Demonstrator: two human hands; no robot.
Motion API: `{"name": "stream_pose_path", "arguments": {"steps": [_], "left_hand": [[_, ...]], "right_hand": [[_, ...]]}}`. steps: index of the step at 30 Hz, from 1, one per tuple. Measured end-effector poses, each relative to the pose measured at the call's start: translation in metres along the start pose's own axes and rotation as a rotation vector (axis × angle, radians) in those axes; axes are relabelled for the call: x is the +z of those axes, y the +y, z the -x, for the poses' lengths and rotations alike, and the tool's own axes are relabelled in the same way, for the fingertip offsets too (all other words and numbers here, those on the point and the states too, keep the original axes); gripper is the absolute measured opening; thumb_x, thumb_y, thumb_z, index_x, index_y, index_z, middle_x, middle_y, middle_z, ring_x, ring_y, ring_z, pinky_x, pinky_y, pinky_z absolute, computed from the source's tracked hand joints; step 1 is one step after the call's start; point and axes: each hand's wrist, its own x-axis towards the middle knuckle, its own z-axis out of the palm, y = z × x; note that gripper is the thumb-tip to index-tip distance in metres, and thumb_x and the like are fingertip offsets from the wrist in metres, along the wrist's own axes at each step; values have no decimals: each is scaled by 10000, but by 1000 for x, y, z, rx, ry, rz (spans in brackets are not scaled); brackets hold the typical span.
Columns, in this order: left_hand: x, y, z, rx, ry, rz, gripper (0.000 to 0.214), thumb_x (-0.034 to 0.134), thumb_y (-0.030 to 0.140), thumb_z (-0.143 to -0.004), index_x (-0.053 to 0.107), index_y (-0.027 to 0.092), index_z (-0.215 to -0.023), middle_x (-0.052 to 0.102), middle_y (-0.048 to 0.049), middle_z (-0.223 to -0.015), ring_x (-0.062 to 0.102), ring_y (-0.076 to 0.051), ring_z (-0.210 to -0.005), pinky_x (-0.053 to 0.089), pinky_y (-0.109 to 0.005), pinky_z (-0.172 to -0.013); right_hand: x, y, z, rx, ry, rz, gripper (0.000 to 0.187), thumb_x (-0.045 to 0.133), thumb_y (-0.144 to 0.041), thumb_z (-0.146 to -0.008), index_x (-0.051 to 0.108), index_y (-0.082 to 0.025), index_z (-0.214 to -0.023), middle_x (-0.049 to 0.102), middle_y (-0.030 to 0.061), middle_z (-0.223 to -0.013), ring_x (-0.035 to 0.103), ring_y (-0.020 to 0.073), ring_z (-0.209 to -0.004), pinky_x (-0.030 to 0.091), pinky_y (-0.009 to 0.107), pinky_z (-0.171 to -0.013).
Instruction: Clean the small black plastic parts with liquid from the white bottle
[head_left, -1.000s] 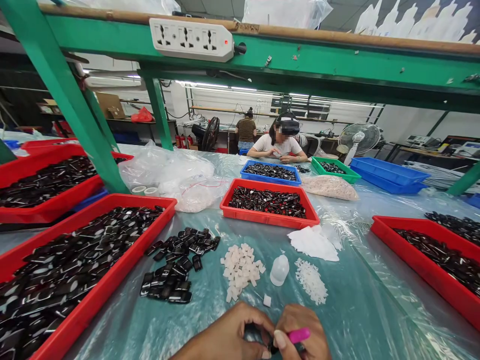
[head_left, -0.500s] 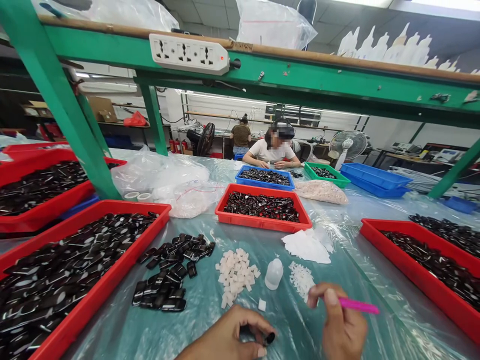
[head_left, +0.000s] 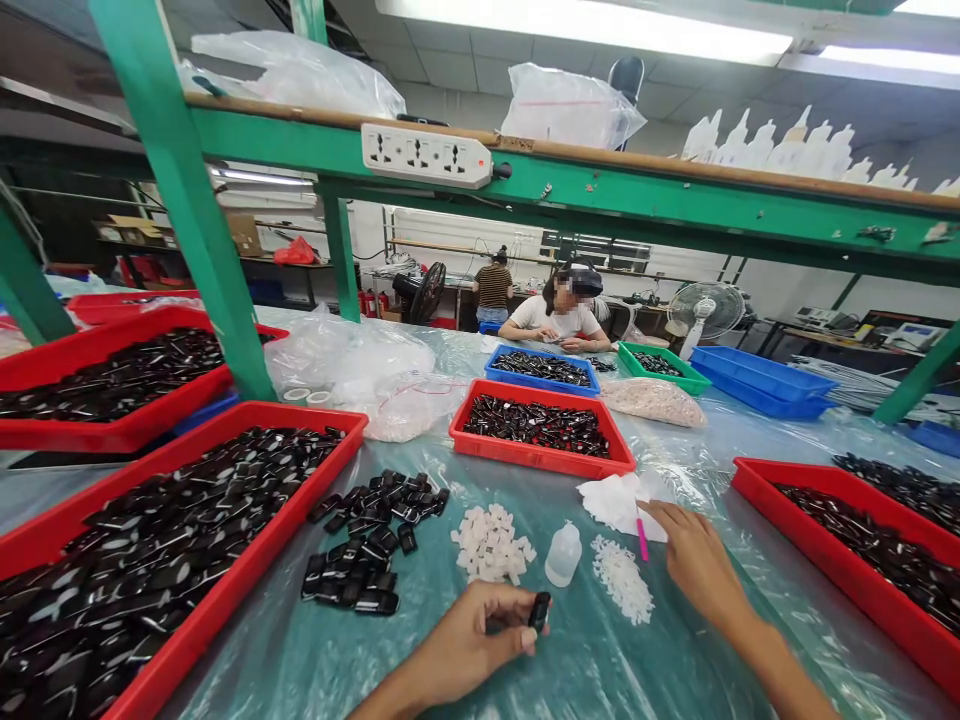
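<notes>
My left hand (head_left: 480, 635) is closed around a small glossy black plastic casing (head_left: 538, 610), held upright between thumb and fingers above the table. My right hand (head_left: 694, 555) reaches forward with fingers stretched out, their tips at a white tissue (head_left: 615, 502). A pink stick-like tool (head_left: 643, 540) lies just beneath those fingertips, one end by the tissue. A translucent squeeze bottle (head_left: 562, 555) stands between a pile of off-white blocks (head_left: 491, 543) and a pile of small white pieces (head_left: 622, 578). More black casings (head_left: 360, 570) lie grouped to the left of the blocks.
Red trays of black parts stand at left (head_left: 352, 425), centre (head_left: 540, 467) and right (head_left: 750, 480). A blue tray (head_left: 540, 380) and a green tray (head_left: 697, 383) sit farther back, before a seated person (head_left: 559, 315). A green shelf frame (head_left: 637, 190) crosses overhead.
My right hand has moved forward to the tissue, and the pink tool has left its grip. My left hand has turned the black casing upright. The camera view has tilted up.
</notes>
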Motion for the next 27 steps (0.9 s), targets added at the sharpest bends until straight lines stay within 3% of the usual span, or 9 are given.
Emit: {"name": "stream_pose_path", "arguments": {"steps": [2, 5, 8, 10, 13, 17, 23, 27], "left_hand": [[-6, 2, -1, 36, 54, -8, 409, 642, 499, -747, 706, 119, -885, 669, -73, -803, 545, -159, -692, 402, -272, -699], [-14, 3, -3, 55, 141, 9, 416, 623, 511, -760, 687, 127, -906, 667, -69, -825, 549, -157, -687, 407, -283, -713], [-20, 1, -6, 55, 187, 34, 441, 625, 527, -750, 675, 130, -935, 666, -70, -843, 559, -164, -689, 414, -292, -713], [-22, -1, -8, 51, 199, 45, 452, 639, 535, -733, 677, 128, -925, 665, -69, -835, 564, -170, -691, 418, -298, -713], [-23, -3, -9, 44, 210, 63, 439, 652, 534, -720, 680, 125, -875, 657, -60, -809, 562, -170, -697, 420, -297, -717], [-21, -4, -7, 44, 207, 82, 412, 655, 521, -721, 677, 123, -827, 642, -46, -788, 552, -161, -698, 416, -287, -719], [-13, -3, -4, 28, 180, 91, 397, 649, 499, -737, 673, 114, -828, 630, -52, -787, 546, -160, -694, 414, -287, -703], [-9, -2, -4, 23, 149, 92, 404, 631, 510, -748, 678, 111, -789, 609, -46, -764, 532, -156, -695, 397, -277, -701]], "right_hand": [[0, -9, 7, -42, 44, 18, 399, 373, -118, -783, 656, -120, -1064, 674, 165, -1044, 602, 347, -970, 422, 583, -832], [0, -39, 23, -150, 65, -20, 281, 439, -238, -868, 639, -152, -1046, 692, 127, -979, 627, 285, -910, 495, 473, -773], [4, -79, 39, -311, -42, -96, 201, 497, -262, -870, 656, -238, -991, 709, 26, -899, 652, 188, -832, 529, 324, -749], [9, -102, 45, -360, -112, -119, 178, 524, -229, -849, 672, -258, -944, 712, -7, -867, 660, 171, -788, 534, 291, -731], [22, -121, 50, -319, -169, -113, 172, 534, -192, -832, 691, -220, -896, 705, 25, -818, 662, 204, -724, 537, 317, -672], [40, -127, 54, -193, -197, -113, 179, 527, -197, -830, 695, -170, -885, 670, 85, -807, 640, 261, -728, 511, 365, -637], [53, -132, 59, -44, -225, -261, 171, 502, -144, -810, 656, -220, -814, 643, 48, -828, 614, 246, -777, 472, 349, -687], [48, -134, 53, 37, -232, -451, 98, 546, -176, -786, 621, -219, -740, 658, -4, -704, 634, 184, -651, 487, 267, -603]]}}
